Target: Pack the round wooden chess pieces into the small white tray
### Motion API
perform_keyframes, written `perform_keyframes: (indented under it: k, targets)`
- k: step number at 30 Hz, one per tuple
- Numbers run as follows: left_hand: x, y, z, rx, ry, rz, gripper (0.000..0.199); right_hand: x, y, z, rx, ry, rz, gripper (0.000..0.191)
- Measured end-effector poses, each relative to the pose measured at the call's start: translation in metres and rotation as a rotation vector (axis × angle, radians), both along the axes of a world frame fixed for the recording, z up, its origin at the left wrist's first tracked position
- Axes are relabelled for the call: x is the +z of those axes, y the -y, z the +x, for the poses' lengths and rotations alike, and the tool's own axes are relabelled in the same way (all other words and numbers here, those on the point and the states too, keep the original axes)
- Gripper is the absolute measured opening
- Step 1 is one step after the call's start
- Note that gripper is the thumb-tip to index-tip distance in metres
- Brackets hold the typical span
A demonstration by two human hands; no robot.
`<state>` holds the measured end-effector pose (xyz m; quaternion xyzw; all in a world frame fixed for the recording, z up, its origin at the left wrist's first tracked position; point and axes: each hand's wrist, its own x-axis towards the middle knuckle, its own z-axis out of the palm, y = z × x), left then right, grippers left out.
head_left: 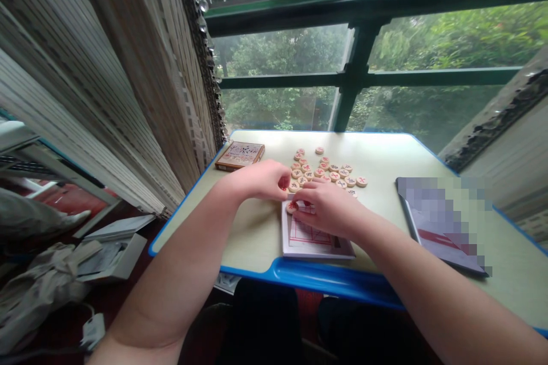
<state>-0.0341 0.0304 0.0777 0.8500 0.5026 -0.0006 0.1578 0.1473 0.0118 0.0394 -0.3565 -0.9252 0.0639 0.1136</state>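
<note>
Round wooden Chinese chess pieces, marked in red or dark characters, lie in a loose cluster beyond my hands. My left hand is closed, its fingertips pinching a red-marked piece at the cluster's near left edge. My right hand reaches over an open white box and pinches another Chinese chess piece at the box's far left corner. Inside the box lies a folded paper board with red lines. My right hand hides part of the box and some pieces.
A patterned box lid rests at the table's far left. To the right lies a dark-edged tablet-like object, partly pixelated. The pale table has a blue rim and stands against a green-framed window, with curtains on both sides.
</note>
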Motion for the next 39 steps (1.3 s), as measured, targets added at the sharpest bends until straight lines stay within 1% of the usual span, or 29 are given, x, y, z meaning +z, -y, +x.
perform_keyframes:
  k: [5, 10, 13, 15, 21, 26, 29, 33, 39]
  targets:
    - [0.001, -0.001, -0.001, -0.009, 0.006, -0.008, 0.025, -0.003, 0.0, -0.003, -0.004, -0.016, 0.019, 0.026]
    - [0.003, -0.001, -0.002, -0.032, -0.005, -0.075, 0.024, -0.006, -0.003, -0.007, 0.021, -0.032, 0.076, 0.019]
    - [0.005, -0.001, -0.003, -0.042, -0.011, -0.11, 0.024, -0.006, -0.005, -0.007, -0.025, -0.047, 0.117, 0.021]
    - [0.005, -0.001, -0.004, -0.033, -0.009, -0.11, 0.024, -0.006, -0.006, -0.006, -0.045, -0.053, 0.128, 0.022]
    - [0.007, 0.0, -0.004, -0.026, 0.008, -0.121, 0.028, -0.008, -0.007, -0.005, -0.003, -0.072, 0.124, 0.022]
    - [0.009, 0.001, -0.004, -0.043, 0.027, -0.094, 0.032, -0.003, -0.005, -0.003, -0.008, -0.104, 0.122, 0.023]
    - [0.007, 0.002, -0.003, -0.063, 0.063, -0.09, 0.031, 0.001, -0.007, 0.0, -0.092, -0.168, 0.157, 0.023]
    - [0.001, 0.003, 0.001, -0.108, 0.08, -0.048, 0.023, 0.001, -0.013, 0.003, -0.234, -0.24, 0.208, 0.028]
    - [-0.004, 0.003, 0.004, -0.177, 0.052, 0.006, 0.02, 0.005, -0.012, 0.005, -0.305, -0.251, 0.172, 0.026]
